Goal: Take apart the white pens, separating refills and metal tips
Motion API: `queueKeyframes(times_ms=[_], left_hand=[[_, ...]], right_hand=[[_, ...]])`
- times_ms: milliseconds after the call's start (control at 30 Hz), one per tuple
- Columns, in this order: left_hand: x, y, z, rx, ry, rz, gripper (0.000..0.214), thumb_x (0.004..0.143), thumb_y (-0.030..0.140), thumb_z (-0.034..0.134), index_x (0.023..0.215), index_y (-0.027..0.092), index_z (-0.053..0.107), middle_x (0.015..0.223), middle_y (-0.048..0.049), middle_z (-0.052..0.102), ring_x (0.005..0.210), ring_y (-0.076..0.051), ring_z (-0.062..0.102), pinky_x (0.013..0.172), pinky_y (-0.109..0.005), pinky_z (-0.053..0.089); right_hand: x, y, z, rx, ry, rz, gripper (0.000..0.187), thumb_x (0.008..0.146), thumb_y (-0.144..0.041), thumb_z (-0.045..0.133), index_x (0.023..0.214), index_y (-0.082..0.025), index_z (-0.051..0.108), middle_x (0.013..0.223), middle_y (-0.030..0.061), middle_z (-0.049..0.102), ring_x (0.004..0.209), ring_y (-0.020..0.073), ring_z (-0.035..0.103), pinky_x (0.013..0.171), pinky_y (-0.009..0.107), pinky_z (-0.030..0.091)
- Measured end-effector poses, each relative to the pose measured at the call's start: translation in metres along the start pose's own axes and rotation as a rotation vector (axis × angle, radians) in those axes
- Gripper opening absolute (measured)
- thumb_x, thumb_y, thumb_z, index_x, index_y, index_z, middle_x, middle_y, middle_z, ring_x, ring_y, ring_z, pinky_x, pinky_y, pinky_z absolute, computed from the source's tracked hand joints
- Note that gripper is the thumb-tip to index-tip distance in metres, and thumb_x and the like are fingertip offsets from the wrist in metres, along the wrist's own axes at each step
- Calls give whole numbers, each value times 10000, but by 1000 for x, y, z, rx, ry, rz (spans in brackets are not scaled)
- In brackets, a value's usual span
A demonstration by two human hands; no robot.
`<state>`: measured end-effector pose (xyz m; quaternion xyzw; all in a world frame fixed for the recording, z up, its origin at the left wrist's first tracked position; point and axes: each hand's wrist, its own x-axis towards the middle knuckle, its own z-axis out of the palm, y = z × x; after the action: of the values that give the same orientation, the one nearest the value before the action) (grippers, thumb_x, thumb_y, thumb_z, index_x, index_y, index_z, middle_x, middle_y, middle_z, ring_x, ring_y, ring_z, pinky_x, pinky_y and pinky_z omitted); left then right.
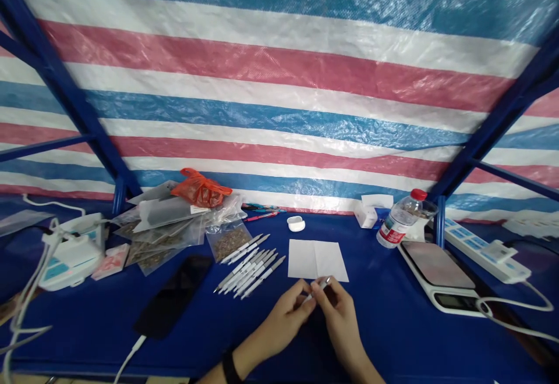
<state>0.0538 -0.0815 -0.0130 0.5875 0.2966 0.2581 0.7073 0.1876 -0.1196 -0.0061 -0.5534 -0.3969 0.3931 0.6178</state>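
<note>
A white pen (324, 283) with a silvery tip is held between my two hands, just in front of a creased white sheet of paper (301, 259). My left hand (293, 307) pinches its lower end, with a dark band on that wrist. Thumb and fingers of my right hand (335, 302) close round the upper part. Much of the pen is covered by my fingers. To the left lies a loose pile of several white and grey pens (251, 270), partly over a clear bag of brownish bits (227, 240).
A black phone (177, 294) on a cable lies left, near plastic bags (168, 224) and a red bag (201, 189). Behind the paper sits a white earphone case (296, 224). On the right are a bottle (399, 220), a scale (439, 265) and a power strip (478, 247).
</note>
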Motion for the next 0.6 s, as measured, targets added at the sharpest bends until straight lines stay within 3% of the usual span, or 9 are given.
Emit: queueKeyframes(times_ms=[100,200,267,367,467,600], left_hand=[[20,8,1,47,34,133,636,831,832,543,912,204,494,617,96,383,520,-82,300,500,-241,233],[40,15,1,76,98,232,599,884,813,458,837,216,453,612,83,398,531,-96,331,523,-251,266],[49,18,-2,140,138,274,567,926,766,421,862,208,495,621,72,419,547,-108,361,545,-259,287],[55,20,-11,228,176,312,512,969,681,402,873,196,534,634,63,424,573,-119,391,575,-269,309],[54,15,-22,293,216,306,438,990,605,423,836,203,503,645,63,414,591,-120,396,585,-268,315],[49,5,-29,262,150,254,360,1003,561,443,918,214,487,624,83,388,556,-113,358,559,-258,302]], right_hand=[[18,-21,-7,53,-37,12,454,675,-612,855,846,-200,776,812,57,726,841,249,647,817,362,514],[44,-37,-14,138,-139,21,532,630,-533,906,1067,-250,796,844,32,752,812,225,648,851,386,509],[63,-42,-16,134,-190,-6,459,640,-530,898,1002,-261,816,854,34,756,837,219,644,853,373,498],[85,-38,-16,63,-209,-46,386,612,-546,909,842,-249,822,785,28,719,791,204,618,776,348,492],[92,-26,-16,58,-224,-29,383,584,-489,942,864,-258,821,710,2,685,736,187,604,777,354,502],[89,-12,-19,132,-320,21,405,684,-428,895,1062,-314,807,1023,50,774,989,243,659,920,402,514]])
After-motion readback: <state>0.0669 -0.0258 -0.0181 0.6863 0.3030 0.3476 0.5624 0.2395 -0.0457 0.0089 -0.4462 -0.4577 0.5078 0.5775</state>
